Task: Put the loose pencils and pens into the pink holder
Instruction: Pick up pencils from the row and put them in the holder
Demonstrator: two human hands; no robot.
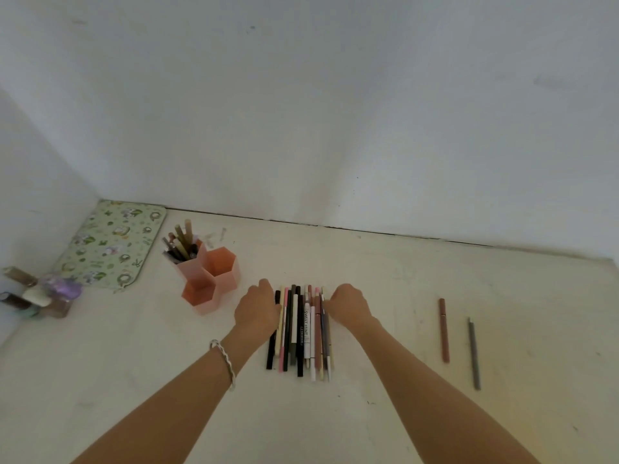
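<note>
1. Near the table's middle, between the two hands: a row of loose pens and pencils (303, 333), laid side by side and touching, lengthwise toward the far wall. Probably herded this way so as to be lifted as one bunch rather than singly.
2. Flanking that row: left hand (256, 308) against its left side, right hand (348, 304) against its right side, kept apart from each other by the row. Knuckles bent, fingers turned down and hidden behind the backs of the hands; cannot tell whether curled under any pen or only pushing inward. Looks like a squeeze to square the bunch up.
3. Toward the far left corner, just beyond and left of the left hand: pink holder (209, 279), upright, with three hexagonal cells. Tallest far cell already stocked with standing pens; the two lower cells seemingly empty, so room to spare and a short carry.
4. Off toward the right edge, well apart from the row: brown pen (444, 329) and grey pencil (474, 354), lying separately, untouched; presumably left for a later trip.
5. At the far left corner: green patterned board (110, 246) lying flat by the wall, with small bottles (40, 293) at the left edge; both out of the path to the holder.
6. Judged stage: gathering, nothing lifted yet. Next move likely needing a firm wrap around the bunch's middle, smooth round barrels being apt to roll or slip out at the ends.
</note>
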